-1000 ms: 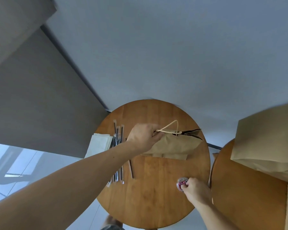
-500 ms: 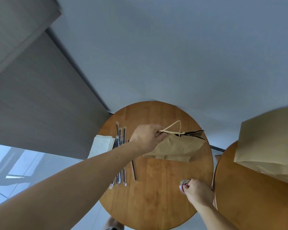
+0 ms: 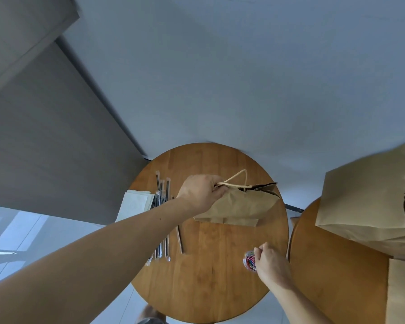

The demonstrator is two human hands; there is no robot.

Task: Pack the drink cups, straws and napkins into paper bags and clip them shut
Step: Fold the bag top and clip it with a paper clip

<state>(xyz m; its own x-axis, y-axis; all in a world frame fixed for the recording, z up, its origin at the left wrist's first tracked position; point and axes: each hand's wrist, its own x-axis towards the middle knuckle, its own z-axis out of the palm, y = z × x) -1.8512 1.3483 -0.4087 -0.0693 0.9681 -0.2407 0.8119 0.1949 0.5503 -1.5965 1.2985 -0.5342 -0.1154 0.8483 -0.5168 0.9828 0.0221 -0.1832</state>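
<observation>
- The left hand (image 3: 200,192) pinches the top edge of the paper bag (image 3: 241,204) together, just beside its cord handle (image 3: 237,180); the far corner of the mouth gapes a little
- The right hand (image 3: 270,263) sits with curled fingers over a small tub of coloured clips (image 3: 248,260) near the front right edge of the desk (image 3: 208,288); I cannot tell whether it pinches a clip yet
- The bag stands leaning at the middle of the desk, and no clip shows on it, so I judge the step in hand to be fetching a clip to fasten this bag
- What the bag holds is hidden; no drink cups are in view anywhere
- A bundle of wrapped straws (image 3: 160,230) lies left of the bag and a stack of napkins (image 3: 135,206) at the left edge, so supplies remain for more packing
- On a second desk (image 3: 337,277) to the right lie more brown bags (image 3: 365,197); whether they are packed or clipped I cannot tell
</observation>
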